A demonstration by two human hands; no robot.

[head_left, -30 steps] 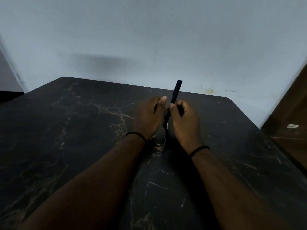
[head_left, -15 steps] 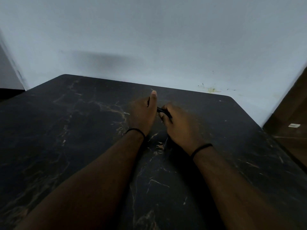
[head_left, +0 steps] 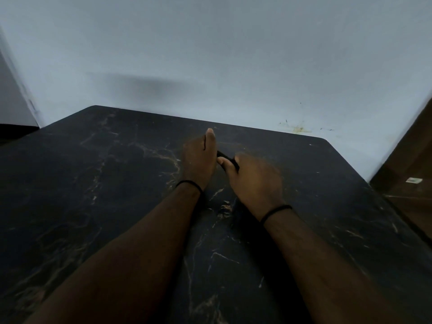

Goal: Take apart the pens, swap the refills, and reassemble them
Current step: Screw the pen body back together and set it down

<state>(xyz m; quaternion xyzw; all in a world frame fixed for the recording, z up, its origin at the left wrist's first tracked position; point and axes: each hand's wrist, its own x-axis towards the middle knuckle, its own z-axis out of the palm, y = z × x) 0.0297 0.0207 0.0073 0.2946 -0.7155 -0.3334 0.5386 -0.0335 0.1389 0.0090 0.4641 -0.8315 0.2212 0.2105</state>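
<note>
Black marble table point(head_left: 93, 183) against pale wall point(head_left: 210, 43)

Dark table point(head_left: 98, 174) fills the lower view, a black marble-look top shot through with pale tan veins. Its far edge runs along the wall at twelve o'clock, with rounded corners at eleven and two o'clock. The veining is thickest near centre and trails down toward six o'clock. Both forearms stretch over the top from six o'clock toward centre; whether they press on the surface cannot be made out. No loose item can be made out on the dim surface.
</note>
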